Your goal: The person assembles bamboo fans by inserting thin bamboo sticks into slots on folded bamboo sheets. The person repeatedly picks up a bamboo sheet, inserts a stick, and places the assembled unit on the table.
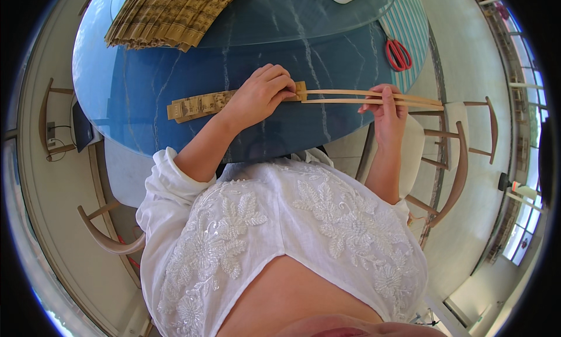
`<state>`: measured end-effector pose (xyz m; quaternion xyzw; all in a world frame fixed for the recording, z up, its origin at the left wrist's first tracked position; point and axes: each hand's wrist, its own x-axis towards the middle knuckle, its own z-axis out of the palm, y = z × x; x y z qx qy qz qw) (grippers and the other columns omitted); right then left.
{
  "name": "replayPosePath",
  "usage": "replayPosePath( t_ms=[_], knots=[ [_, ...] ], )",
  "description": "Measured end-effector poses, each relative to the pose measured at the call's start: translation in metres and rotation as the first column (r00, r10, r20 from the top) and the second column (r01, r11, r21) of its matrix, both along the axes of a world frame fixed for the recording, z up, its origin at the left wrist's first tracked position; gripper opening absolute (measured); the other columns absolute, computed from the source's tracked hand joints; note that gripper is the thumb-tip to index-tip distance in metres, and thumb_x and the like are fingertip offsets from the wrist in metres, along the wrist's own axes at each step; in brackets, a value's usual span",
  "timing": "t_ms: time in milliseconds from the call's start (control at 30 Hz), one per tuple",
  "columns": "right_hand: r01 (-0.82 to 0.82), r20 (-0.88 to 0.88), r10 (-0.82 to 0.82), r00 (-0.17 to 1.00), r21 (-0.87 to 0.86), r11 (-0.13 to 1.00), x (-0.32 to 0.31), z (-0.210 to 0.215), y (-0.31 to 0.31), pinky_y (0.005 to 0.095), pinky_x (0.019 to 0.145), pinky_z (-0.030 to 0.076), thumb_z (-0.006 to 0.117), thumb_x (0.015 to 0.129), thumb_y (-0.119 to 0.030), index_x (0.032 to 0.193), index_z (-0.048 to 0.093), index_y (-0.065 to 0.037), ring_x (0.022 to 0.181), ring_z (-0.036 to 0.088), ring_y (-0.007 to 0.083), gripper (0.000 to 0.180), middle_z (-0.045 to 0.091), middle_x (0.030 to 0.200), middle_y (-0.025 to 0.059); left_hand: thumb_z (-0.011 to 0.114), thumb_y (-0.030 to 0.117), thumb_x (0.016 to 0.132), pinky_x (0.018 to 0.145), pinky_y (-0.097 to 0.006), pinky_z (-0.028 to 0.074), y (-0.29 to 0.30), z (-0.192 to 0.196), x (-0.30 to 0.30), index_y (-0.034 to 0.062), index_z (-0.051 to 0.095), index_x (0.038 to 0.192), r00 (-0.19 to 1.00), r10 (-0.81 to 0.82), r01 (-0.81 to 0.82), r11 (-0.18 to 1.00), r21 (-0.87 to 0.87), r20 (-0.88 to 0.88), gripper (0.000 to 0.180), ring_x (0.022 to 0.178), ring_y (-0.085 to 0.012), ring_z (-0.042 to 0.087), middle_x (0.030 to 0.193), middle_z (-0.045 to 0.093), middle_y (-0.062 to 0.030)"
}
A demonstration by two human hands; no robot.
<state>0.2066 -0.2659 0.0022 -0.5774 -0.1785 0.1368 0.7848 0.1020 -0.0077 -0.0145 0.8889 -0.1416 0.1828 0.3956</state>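
1. Head view is showing the left hand (260, 94) pressing flat on a folded brown paper strip (201, 105) lying on the blue counter (140, 85), fingers curled over its right end.
2. Right hand (388, 106) is pinching 2 thin bamboo sticks (362, 96) that are running into that end of the strip.
3. Holding the strip down firmly seems wise, so that the sticks are staying parallel and level.
4. Red scissors (398, 54) are lying well apart; a pleated paper stack (169, 12) is sitting at the far edge.
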Motion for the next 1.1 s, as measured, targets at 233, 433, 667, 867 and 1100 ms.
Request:
replayPosePath(
  t_ms=[233, 433, 667, 867, 1100],
  knots=[
    [-0.034, -0.022, 0.033, 0.999, -0.033, 0.999, -0.005, 0.004, 0.013, 0.0327, 0.055, 0.055, 0.052, 0.094, -0.018, 0.091, 0.057, 0.002, 0.062, 0.061, 0.0168, 0.021, 0.06, 0.077, 0.0122, 0.064, 0.002, 0.076, 0.074, -0.034, 0.045, 0.001, 0.002, -0.002, 0.0032, 0.058, 0.084, 0.999, 0.028, -0.028, 0.999, -0.038, 0.023, 0.01, 0.084, -0.0267, 0.053, 0.088, 0.054, -0.0083],
    [-0.124, -0.113, 0.12, 0.986, -0.029, 0.992, -0.022, -0.004, 0.046, 0.0322, 0.058, 0.055, 0.052, 0.094, -0.018, 0.093, 0.058, 0.002, 0.062, 0.061, 0.0174, 0.021, 0.061, 0.077, 0.0127, 0.065, 0.002, 0.075, 0.072, -0.033, 0.045, -0.001, 0.007, -0.005, 0.0043, 0.059, 0.084, 0.987, 0.086, -0.088, 0.996, 0.01, 0.139, 0.012, 0.082, -0.0258, 0.053, 0.088, 0.054, -0.0085],
    [0.077, -0.151, -0.051, 0.987, 0.174, 0.982, -0.01, -0.003, 0.05, 0.0325, 0.058, 0.054, 0.05, 0.095, -0.022, 0.094, 0.057, 0.0, 0.064, 0.061, 0.018, 0.023, 0.062, 0.078, 0.0136, 0.069, 0.013, 0.074, 0.055, -0.032, 0.042, -0.001, 0.013, -0.022, 0.0046, 0.06, 0.073, 0.883, -0.07, 0.037, 0.996, 0.08, 0.464, 0.013, 0.06, -0.024, 0.052, 0.071, 0.054, -0.0081],
    [0.095, -0.148, -0.054, 0.987, 0.281, 0.955, -0.004, 0.007, 0.042, 0.033, 0.057, 0.052, 0.049, 0.095, -0.024, 0.094, 0.056, 0.0, 0.063, 0.058, 0.0176, 0.025, 0.061, 0.079, 0.0133, 0.063, 0.024, 0.085, 0.05, -0.027, 0.037, 0.004, 0.002, -0.02, 0.0012, 0.059, 0.072, 0.991, 0.128, -0.135, 0.885, -0.445, -0.046, 0.026, 0.053, -0.0136, 0.048, 0.061, 0.05, -0.0031],
    [-0.08, -0.155, 0.111, 0.982, 0.193, 0.978, -0.011, 0.006, 0.055, 0.0308, 0.056, 0.051, 0.048, 0.096, -0.024, 0.1, 0.055, 0.0, 0.063, 0.057, 0.0166, 0.026, 0.06, 0.078, 0.0127, 0.054, 0.032, 0.094, 0.065, -0.019, 0.04, -0.006, 0.017, -0.022, 0.0023, 0.061, 0.088, 0.909, 0.029, -0.399, 0.359, -0.844, -0.417, 0.031, 0.071, -0.0051, 0.047, 0.076, 0.056, 0.0004]
  ],
)
